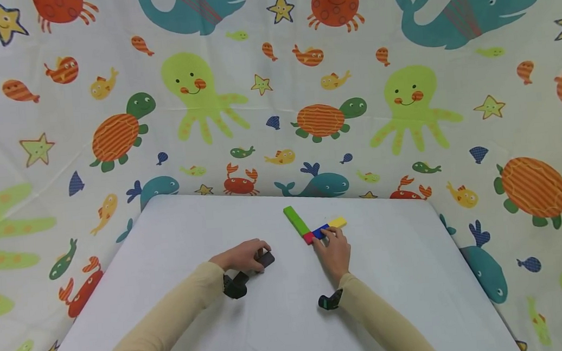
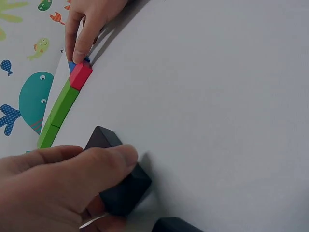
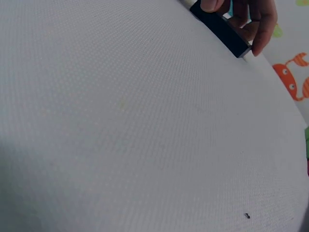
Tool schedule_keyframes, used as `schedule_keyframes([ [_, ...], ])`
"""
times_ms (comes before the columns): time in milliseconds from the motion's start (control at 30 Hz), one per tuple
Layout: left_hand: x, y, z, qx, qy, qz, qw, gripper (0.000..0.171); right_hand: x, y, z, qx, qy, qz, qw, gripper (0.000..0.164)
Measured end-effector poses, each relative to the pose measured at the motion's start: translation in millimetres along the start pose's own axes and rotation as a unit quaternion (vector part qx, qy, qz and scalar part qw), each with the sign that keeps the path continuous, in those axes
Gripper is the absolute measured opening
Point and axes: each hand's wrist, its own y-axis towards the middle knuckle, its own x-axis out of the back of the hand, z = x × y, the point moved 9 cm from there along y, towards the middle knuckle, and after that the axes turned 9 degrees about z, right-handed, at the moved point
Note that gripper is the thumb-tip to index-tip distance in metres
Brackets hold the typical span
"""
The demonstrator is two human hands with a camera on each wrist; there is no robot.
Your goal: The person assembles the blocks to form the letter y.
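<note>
I see the left hand (image 1: 244, 255) pinching the black block (image 1: 267, 259); the right hand (image 1: 335, 252) apparently pinches the blue block (image 1: 317, 233); both probably light, rigid; grip long sides.

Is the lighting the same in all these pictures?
No. Head view: bright, with a soft shadow beside the left sleeve. Left wrist: dimmer, with a shadow beside the black block. Right wrist: bluish, darkening toward the lower left corner.
</note>
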Motion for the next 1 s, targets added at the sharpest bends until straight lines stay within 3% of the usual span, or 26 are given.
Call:
schedule_keyframes([
  [333, -1.0, 7.5, -1.4, -0.001, 0.002, -0.004, 1.0000, 0.050, 0, 1, 0, -0.004, -0.009, 0.006, 1.000, 0.053],
  [800, -1.1, 26.8, -12.2, -0.061, 0.005, -0.079, 0.9950, 0.036, -1, 1, -1, -0.005, -0.018, 0.007, 1.000, 0.055],
  [1000, -1.5, 31.5, -19.0, -0.061, 0.003, -0.081, 0.9948, 0.037, 1, 0, 0, -0.010, -0.012, 0.006, 1.000, 0.055],
])
